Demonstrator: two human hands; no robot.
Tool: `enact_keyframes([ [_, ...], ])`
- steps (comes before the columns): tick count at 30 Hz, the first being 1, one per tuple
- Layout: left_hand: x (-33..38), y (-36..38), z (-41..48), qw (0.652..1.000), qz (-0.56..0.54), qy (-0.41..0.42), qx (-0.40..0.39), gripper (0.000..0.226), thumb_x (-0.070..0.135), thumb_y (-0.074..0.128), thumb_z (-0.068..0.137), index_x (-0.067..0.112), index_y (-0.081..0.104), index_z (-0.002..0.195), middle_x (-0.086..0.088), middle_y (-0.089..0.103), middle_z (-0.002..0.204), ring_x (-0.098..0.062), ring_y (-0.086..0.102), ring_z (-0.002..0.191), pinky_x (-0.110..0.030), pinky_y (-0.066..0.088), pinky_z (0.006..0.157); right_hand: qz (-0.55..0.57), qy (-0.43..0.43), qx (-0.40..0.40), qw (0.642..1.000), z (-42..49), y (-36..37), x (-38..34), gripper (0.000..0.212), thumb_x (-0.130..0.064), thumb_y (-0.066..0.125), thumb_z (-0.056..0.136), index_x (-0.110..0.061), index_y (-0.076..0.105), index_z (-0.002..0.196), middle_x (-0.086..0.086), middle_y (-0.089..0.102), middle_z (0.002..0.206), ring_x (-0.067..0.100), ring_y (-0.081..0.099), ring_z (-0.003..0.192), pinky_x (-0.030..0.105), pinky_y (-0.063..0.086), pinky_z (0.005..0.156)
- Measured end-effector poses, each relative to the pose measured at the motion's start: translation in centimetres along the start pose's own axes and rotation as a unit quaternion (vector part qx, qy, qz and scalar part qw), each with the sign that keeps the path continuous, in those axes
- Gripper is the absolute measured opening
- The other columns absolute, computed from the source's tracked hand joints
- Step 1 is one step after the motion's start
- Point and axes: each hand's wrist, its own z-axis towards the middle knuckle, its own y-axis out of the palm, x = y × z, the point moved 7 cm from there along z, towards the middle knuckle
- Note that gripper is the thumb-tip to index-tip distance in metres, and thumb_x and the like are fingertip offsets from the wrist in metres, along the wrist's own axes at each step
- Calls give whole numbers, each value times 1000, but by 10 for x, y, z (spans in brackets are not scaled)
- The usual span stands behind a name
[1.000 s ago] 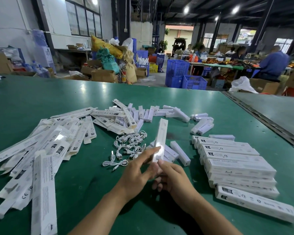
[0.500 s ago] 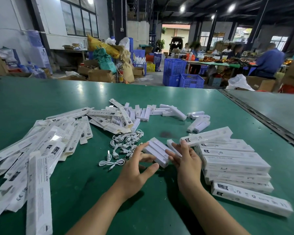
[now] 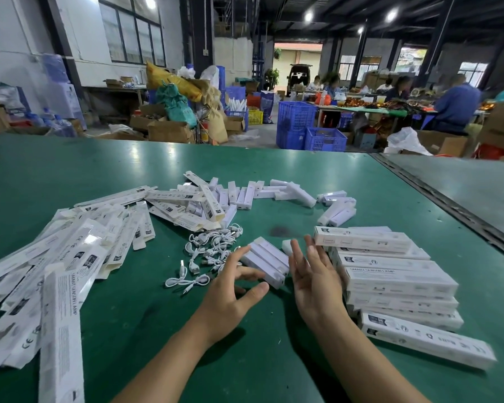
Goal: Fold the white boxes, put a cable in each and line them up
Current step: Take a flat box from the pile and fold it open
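Observation:
A row of folded white boxes [image 3: 396,282] lies stacked on the right of the green table [image 3: 128,309]; the farthest one [image 3: 361,239] sits on top at the back. My right hand [image 3: 314,283] hovers open just left of this row, holding nothing. My left hand [image 3: 230,298] is open with spread fingers, its fingertips at a small group of white lamp bars [image 3: 266,261]. A tangle of white cables [image 3: 207,254] lies left of those bars. Flat unfolded boxes [image 3: 70,257] are heaped at the left.
More white lamp bars [image 3: 291,193] are scattered across the table's middle and back. A metal seam [image 3: 448,205] runs along the right side of the table. Beyond the far edge stand blue crates [image 3: 296,125], cardboard boxes and seated people.
The box held upright in both hands a second ago was carried right and laid on the back of the row. My right hand has let go; my left hand moved to the lamp bars.

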Motion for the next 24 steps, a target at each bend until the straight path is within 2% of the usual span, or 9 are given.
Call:
enact_keyframes([
  [2,0,0,0,1000,2,-4,-3,62,45,65,81,48,34,134,18,70,111,4,59,111,-7,42,83,22,-4,-2,1000,1,-2,-3,40,0,42,101,-17,46,137,-7,61,133,18,68,108,34,49,97],
  [4,0,0,0,1000,3,-9,-8,61,46,65,81,50,34,133,20,69,111,4,58,112,-8,43,85,-8,0,-16,1000,1,-3,-2,44,-1,43,100,-16,42,142,-5,57,139,16,67,110,34,50,96],
  [7,0,0,-1,1000,3,-10,-5,63,50,65,79,49,35,133,23,69,110,3,59,112,-10,44,86,-166,-1,-69,984,-6,3,11,43,-10,47,101,-17,41,143,-1,54,141,13,68,106,33,51,91],
  [9,0,-2,-1,1000,9,-11,9,61,52,65,78,49,36,132,24,69,108,4,59,111,-7,42,84,-250,-29,-104,962,-10,9,17,48,-11,51,99,-32,40,140,-6,56,136,17,68,108,35,51,92],
  [12,-1,-12,2,996,28,4,80,47,36,68,87,47,44,125,25,70,101,4,62,102,-10,43,81,-284,-55,-126,949,-9,15,16,65,-10,52,99,-49,26,144,-9,55,134,18,67,109,31,52,86],
  [16,-1,-35,1,976,55,19,211,38,14,69,90,40,55,112,16,69,95,-2,62,95,-24,47,83,-273,-68,-92,955,0,6,3,76,-9,54,98,-47,13,150,-5,54,137,18,69,106,31,52,83],
  [18,0,-48,-1,958,79,14,275,33,8,69,88,31,58,108,14,66,98,-13,61,98,-37,49,87,-276,-74,-84,955,2,3,0,78,-11,54,98,-49,11,150,-6,56,135,19,69,106,34,53,85],
  [21,2,-68,-9,917,164,-12,363,28,4,69,84,17,62,107,2,64,102,-26,54,106,-38,43,88,-280,-81,-85,953,3,0,-2,80,-11,56,98,-51,10,150,-6,59,132,20,69,106,34,54,84],
  [24,-11,-88,-14,880,248,-129,384,45,16,72,83,10,57,125,-13,58,130,-32,43,127,-44,35,100,-291,-90,-85,949,4,-3,-3,81,-12,57,97,-52,10,149,-5,60,132,19,69,106,33,55,82],
])
